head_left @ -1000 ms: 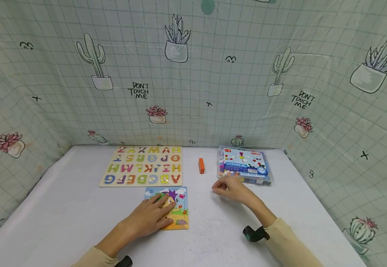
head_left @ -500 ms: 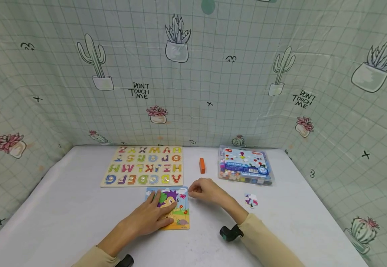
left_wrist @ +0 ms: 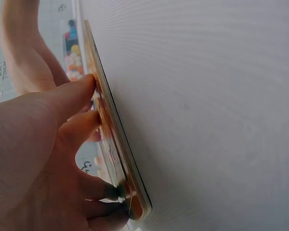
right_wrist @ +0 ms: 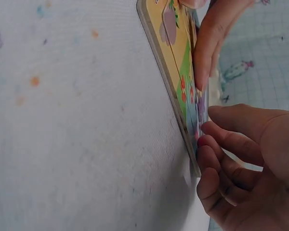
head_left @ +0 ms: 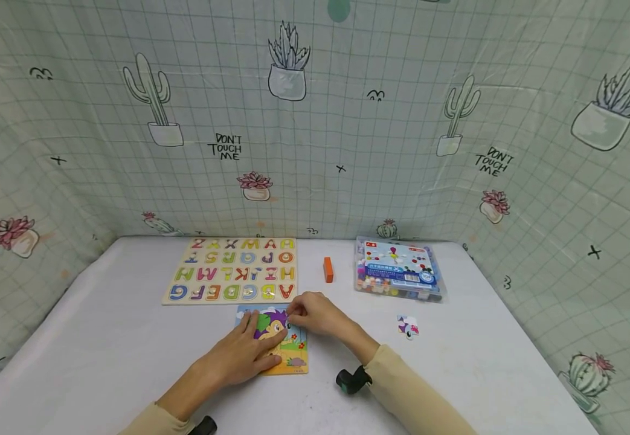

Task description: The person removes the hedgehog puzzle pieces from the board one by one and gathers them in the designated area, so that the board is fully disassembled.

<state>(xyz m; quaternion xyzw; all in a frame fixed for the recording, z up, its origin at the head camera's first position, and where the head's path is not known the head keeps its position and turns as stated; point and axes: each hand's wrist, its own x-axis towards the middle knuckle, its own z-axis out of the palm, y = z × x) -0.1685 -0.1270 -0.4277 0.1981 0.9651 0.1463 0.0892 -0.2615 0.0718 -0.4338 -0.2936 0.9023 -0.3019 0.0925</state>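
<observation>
A cartoon jigsaw puzzle point(head_left: 298, 356) in a thin board lies on the table. My left hand point(head_left: 241, 353) rests on its left half with fingers spread, holding the board flat. At the puzzle's upper right corner is my right hand point(head_left: 317, 313), its fingers bent and the fingertips right at the picture. In the right wrist view, a gap shows between the thumb point(right_wrist: 224, 115) and index finger, with nothing visibly gripped. The hand hides that corner in the head view. A loose puzzle piece point(head_left: 408, 327), white, purple and pink with an eye on it, lies to the right.
Behind the puzzle lies a wooden alphabet board point(head_left: 228, 272) with coloured letters. An orange block point(head_left: 328, 270) sits right of it. At the back right is a clear plastic box point(head_left: 398, 270) of coloured balls with a printed label. A patterned curtain point(head_left: 315, 121) surrounds the table.
My right hand has moved left from in front of the plastic box to the puzzle's upper right corner, uncovering the loose piece. My left hand stays on the puzzle, its fingers slightly shifted.
</observation>
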